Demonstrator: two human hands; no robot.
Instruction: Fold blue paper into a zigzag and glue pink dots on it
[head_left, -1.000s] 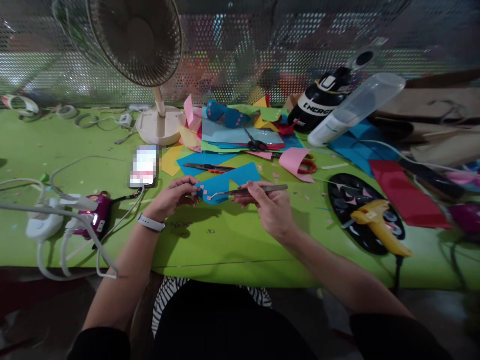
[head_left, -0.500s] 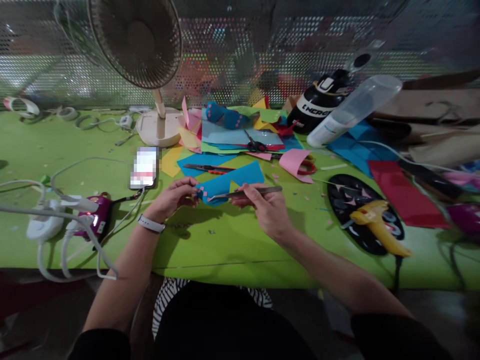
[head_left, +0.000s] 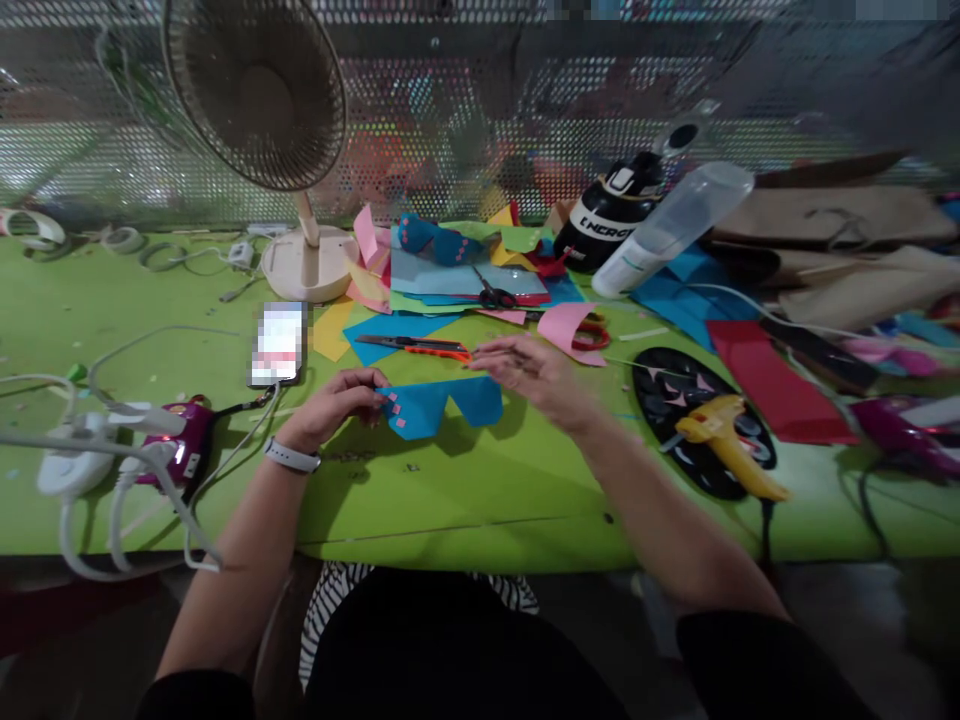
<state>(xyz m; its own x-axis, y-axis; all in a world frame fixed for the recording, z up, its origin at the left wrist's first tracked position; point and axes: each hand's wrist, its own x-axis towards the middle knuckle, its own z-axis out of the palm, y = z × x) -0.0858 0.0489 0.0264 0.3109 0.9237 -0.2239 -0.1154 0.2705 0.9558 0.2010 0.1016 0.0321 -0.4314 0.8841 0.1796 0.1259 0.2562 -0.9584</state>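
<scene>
A blue paper cutout (head_left: 420,408) shaped like a pair of glasses hangs just over the green table, with small pink diamond pieces on its left part. My left hand (head_left: 351,402), wearing a white wristband, pinches its left end. Over the cutout's upper right corner is my right hand (head_left: 536,375), its fingers pointing left and blurred. Tweezers do not show in it, and I cannot tell whether it holds anything. Close to its fingertips lies an orange-handled utility knife (head_left: 431,347) on blue paper (head_left: 375,328).
A finished-looking blue glasses shape (head_left: 442,243) lies on stacked paper behind, near black scissors (head_left: 496,292). To the right, a yellow glue gun (head_left: 739,445) rests on a black oval plate (head_left: 652,400). A phone (head_left: 277,343), fan (head_left: 304,270) and cabled purple device (head_left: 180,440) stand left.
My right hand has lifted off the cutout's middle, and the tweezers it held no longer show. The cutout has turned more level, showing its notched lower edge. The whole view has shifted slightly.
</scene>
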